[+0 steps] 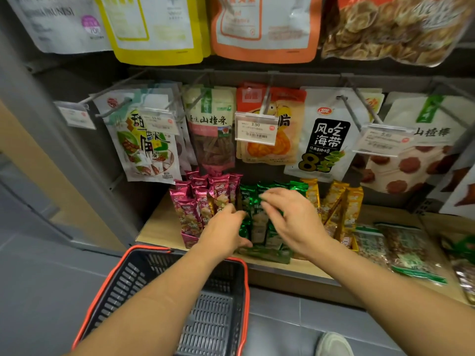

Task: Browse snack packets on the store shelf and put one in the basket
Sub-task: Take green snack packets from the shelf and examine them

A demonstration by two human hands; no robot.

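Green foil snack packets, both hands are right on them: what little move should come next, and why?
Probably pinch one upright green foil snack packet with the right hand and lift it out. Both hands, the left hand too, are spread among that bunch with nothing clearly gripped yet, and the dark slatted plastic basket with the red rim waits below, apparently without any packet.

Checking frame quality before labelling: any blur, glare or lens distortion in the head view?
Head view: wide-angle bowing at the edges, shelf upright leaning; top-row pouches soft and blurred; glare on the right price tag, its print unreadable; left hand and right hand slightly motion-smeared over the green packets; basket fairly sharp; lighting even.
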